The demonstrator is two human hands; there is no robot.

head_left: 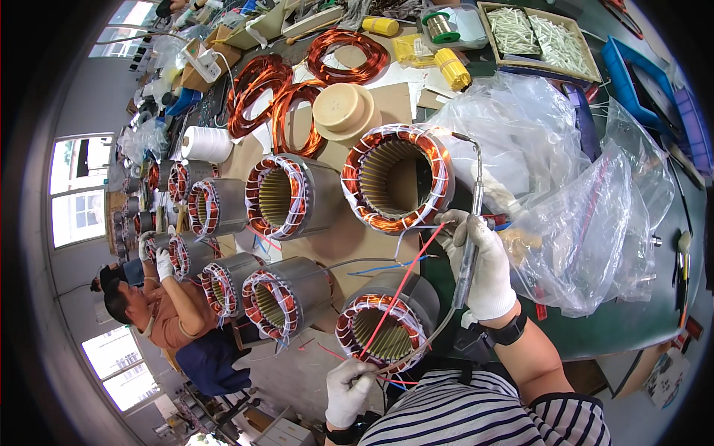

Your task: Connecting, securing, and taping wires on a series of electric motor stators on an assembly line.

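In my gloved right hand (483, 256) is a slim metal gas torch (468, 260), its bent tip up by a bright orange glow at the rim of a motor stator (379, 175). This stator has copper windings laced with white cord. My gloved left hand (349, 390) is closed, low down, pinching a red wire (394, 308) that runs taut up to the right hand's fingertips. The torch's grey hose (439, 332) passes close to the left fingers; whether they also grip it is unclear. Just beyond the left hand sits another stator (409, 293).
More wound stators (320, 197) stand to the left, where a co-worker (175, 312) handles one. Copper wire coils (349, 56) and a cream round former (346, 111) lie at the back. Clear plastic bags (587, 223) cover the right side, below a box of white sticks (543, 41).
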